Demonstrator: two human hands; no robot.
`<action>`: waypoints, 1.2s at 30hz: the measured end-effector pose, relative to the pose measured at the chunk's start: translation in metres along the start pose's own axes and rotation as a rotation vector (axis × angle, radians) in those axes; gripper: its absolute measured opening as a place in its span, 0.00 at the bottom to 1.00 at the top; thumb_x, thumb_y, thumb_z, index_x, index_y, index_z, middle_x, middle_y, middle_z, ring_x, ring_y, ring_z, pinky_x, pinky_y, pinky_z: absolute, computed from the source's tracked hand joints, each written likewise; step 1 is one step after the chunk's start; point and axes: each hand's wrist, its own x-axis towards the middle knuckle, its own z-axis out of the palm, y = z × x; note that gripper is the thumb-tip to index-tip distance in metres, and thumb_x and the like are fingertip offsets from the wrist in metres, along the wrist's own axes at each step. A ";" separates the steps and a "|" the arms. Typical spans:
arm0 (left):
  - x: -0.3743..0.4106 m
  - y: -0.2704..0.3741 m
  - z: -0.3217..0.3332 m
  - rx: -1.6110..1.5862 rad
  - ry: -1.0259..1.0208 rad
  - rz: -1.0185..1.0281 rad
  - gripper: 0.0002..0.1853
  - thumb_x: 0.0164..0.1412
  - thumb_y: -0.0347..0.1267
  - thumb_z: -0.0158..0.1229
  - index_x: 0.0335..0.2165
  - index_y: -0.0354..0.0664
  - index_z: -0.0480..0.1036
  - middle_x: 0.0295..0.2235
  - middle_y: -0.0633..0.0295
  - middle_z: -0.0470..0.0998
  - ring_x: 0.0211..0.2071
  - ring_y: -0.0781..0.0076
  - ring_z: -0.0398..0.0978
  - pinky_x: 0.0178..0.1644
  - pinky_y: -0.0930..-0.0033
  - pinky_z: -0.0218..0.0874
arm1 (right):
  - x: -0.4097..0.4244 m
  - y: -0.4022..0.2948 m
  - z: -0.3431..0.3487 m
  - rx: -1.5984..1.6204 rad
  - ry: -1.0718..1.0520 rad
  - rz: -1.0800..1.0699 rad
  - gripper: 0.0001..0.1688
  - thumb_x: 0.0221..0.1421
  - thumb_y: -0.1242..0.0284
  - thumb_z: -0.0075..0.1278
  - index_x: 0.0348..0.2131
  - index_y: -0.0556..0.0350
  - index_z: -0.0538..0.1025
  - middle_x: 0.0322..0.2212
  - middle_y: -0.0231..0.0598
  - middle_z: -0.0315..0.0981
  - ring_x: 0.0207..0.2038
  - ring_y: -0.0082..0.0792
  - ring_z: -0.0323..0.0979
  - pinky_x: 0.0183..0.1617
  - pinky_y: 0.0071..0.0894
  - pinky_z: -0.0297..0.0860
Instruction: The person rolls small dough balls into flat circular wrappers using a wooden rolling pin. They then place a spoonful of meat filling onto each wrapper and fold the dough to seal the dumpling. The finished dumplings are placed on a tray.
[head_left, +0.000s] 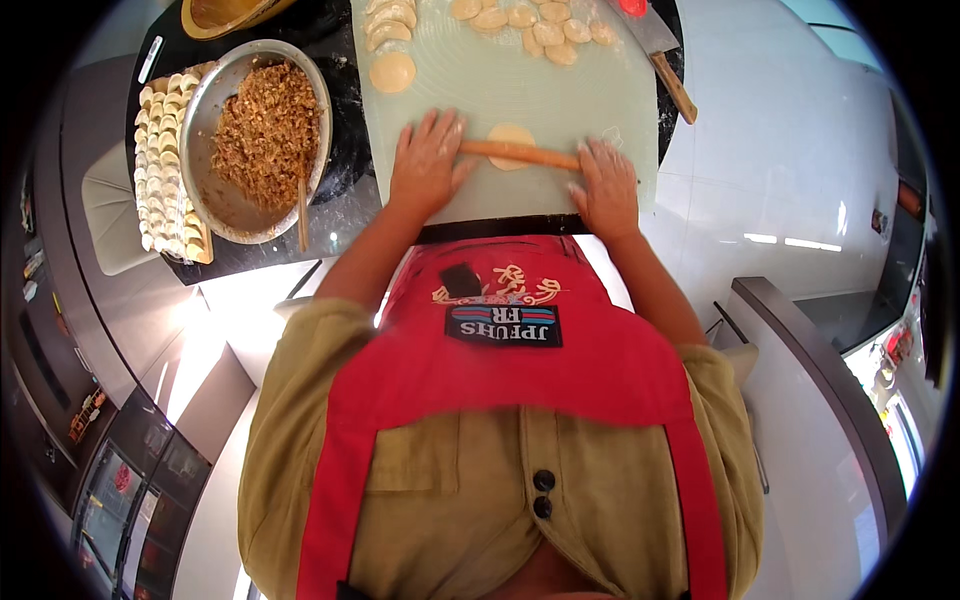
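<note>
A thin wooden rolling pin (551, 156) lies across a round dough wrapper (511, 136) on a pale green, floured mat (480, 97). My left hand (429, 161) is over the pin's left end, fingers stretched forward. Over its right end rests my right hand (606, 180), palm down; both hands hide the tips of the pin. Flattened wrappers (392, 72) overlap in a column at the mat's upper left. Several small dough discs (547, 33) are grouped near the top of the mat.
A metal bowl (196, 127) of minced filling (266, 127) stands left, a utensil handle (303, 214) leaning out. Beside it, folded dumplings (156, 172) line a board. A wooden-handled cleaver (673, 86) lies at the mat's upper right. The table's front edge (502, 226) is close to my apron (495, 375).
</note>
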 end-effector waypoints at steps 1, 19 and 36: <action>0.019 -0.004 0.000 0.000 0.033 -0.006 0.35 0.58 0.45 0.59 0.61 0.46 0.63 0.64 0.56 0.61 0.65 0.50 0.56 0.65 0.41 0.46 | 0.017 0.006 0.001 -0.007 0.016 0.015 0.40 0.53 0.62 0.57 0.62 0.50 0.63 0.63 0.47 0.58 0.65 0.52 0.55 0.67 0.53 0.50; -0.008 0.030 -0.025 -0.287 0.031 0.195 0.31 0.51 0.41 0.67 0.52 0.39 0.71 0.48 0.53 0.77 0.50 0.52 0.73 0.55 0.55 0.63 | -0.019 -0.009 0.017 0.125 0.011 -0.006 0.18 0.50 0.73 0.57 0.43 0.51 0.73 0.57 0.44 0.64 0.61 0.49 0.61 0.58 0.50 0.62; 0.004 0.053 -0.025 -0.535 -0.295 -0.072 0.17 0.52 0.37 0.66 0.39 0.40 0.77 0.38 0.51 0.79 0.40 0.55 0.77 0.47 0.57 0.67 | -0.008 -0.023 -0.016 0.101 0.161 -0.100 0.17 0.48 0.74 0.58 0.39 0.50 0.72 0.52 0.41 0.72 0.55 0.44 0.69 0.51 0.46 0.64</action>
